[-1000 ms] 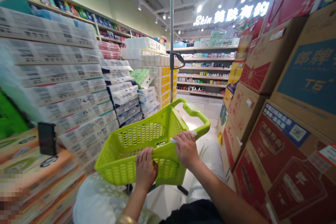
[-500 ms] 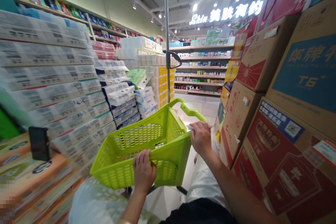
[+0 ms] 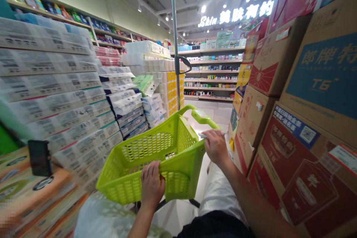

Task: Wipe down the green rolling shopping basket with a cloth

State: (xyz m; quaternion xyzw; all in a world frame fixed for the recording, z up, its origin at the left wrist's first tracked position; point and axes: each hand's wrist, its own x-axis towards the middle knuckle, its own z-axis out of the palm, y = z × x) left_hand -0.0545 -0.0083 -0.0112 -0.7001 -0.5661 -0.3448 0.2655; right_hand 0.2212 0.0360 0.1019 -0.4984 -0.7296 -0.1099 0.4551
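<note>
A lime-green plastic shopping cart with perforated walls stands in front of me, turned at an angle. My left hand is closed over its near rim, fingers hooked inside and thumb on the outer side. Further right, my right hand is closed on the cart's near rim, close to the handle. A small white thing pokes out from between its fingers; I cannot make out what it is. The part of the basket floor that shows holds no goods. A grey pole rises behind the cart.
Wrapped paper packs are piled high on the left. A black phone-like device stands on orange packs. Cardboard cartons form a wall at right. Shelves of small goods cross the far end, past the tiled floor.
The view has turned slightly, so the far sign and the cartons sit a little further left. Both hands keep their hold on the shopping cart, which barely shifts in view.
</note>
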